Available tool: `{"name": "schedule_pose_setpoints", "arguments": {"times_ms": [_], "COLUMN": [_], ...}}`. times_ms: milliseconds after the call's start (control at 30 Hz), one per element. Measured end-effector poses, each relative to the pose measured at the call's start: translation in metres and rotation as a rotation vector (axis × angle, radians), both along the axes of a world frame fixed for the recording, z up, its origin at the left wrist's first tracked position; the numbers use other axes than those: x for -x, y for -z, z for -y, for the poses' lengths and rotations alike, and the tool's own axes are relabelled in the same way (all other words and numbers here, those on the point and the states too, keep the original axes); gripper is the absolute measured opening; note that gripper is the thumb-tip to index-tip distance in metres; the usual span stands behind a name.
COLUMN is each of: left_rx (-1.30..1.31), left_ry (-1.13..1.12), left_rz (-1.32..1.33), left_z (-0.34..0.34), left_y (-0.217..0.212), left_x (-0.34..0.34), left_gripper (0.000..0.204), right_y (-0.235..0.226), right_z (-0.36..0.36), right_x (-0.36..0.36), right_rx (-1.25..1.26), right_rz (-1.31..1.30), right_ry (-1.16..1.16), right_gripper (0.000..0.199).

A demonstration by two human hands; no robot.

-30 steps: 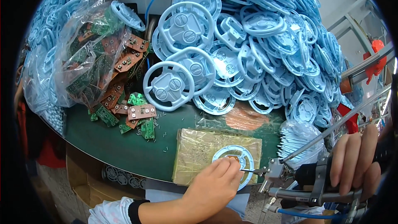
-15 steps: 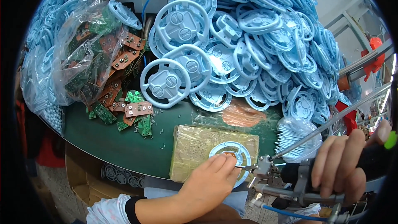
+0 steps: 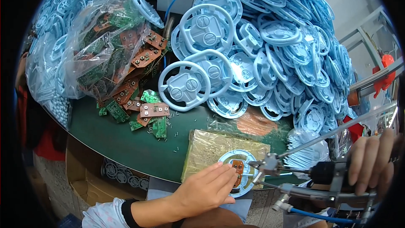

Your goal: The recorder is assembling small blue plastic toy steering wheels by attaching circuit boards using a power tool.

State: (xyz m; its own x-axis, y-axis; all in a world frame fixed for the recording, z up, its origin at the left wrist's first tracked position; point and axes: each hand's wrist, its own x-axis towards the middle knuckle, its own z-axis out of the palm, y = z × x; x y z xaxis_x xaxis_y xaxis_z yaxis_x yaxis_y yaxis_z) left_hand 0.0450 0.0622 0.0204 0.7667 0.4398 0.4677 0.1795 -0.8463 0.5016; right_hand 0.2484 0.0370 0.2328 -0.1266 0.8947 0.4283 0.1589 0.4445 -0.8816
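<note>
A light blue toy steering wheel (image 3: 248, 156) lies on a tape-wrapped block (image 3: 206, 150), a brown circuit board (image 3: 238, 175) set in its middle. Over the wheel's left side my left hand (image 3: 206, 188) rests, fingers stretched out and fingertips touching the board. My right hand (image 3: 371, 162) is wrapped round the black body of a power screwdriver (image 3: 322, 171), held in a metal arm. The screwdriver's metal head (image 3: 270, 163) reaches the wheel's right rim, its tip just right of the board. Part of the right hand fades into the dark picture edge.
Many light blue wheels (image 3: 270, 55) are heaped at the back and right. A clear bag (image 3: 101, 55) of circuit boards stands back left, with loose boards (image 3: 154, 109) and small screws (image 3: 176, 135) before it. A blue hose (image 3: 325, 217) runs below the screwdriver. Below the table is a cardboard box (image 3: 84, 177).
My left hand's fingers have gone from a closed grip near the screwdriver tip to lying flat. The screwdriver tip has drawn back right from the board. The whole view has shifted slightly.
</note>
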Motion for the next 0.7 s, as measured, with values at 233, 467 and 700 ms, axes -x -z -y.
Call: {"name": "schedule_pose_setpoints", "arguments": {"times_ms": [233,467,700], "left_rx": [0.043,0.046,0.015], "left_ry": [-0.039,-0.035,0.023], "left_rz": [-0.012,0.008,-0.018], "left_z": [-0.002,-0.002,-0.007], "left_y": [0.005,0.005,0.003], "left_x": [0.006,0.005,0.013], "left_gripper": [0.052,0.051,0.046], "right_y": [0.034,0.027,0.036], "right_z": [-0.015,-0.019,-0.021], "right_x": [-0.017,-0.033,-0.011], "right_rx": [0.081,0.144,0.108], "right_rz": [0.031,0.079,-0.018], "right_ry": [-0.118,-0.292,-0.135], "right_gripper": [0.016,0.014,0.017]}}
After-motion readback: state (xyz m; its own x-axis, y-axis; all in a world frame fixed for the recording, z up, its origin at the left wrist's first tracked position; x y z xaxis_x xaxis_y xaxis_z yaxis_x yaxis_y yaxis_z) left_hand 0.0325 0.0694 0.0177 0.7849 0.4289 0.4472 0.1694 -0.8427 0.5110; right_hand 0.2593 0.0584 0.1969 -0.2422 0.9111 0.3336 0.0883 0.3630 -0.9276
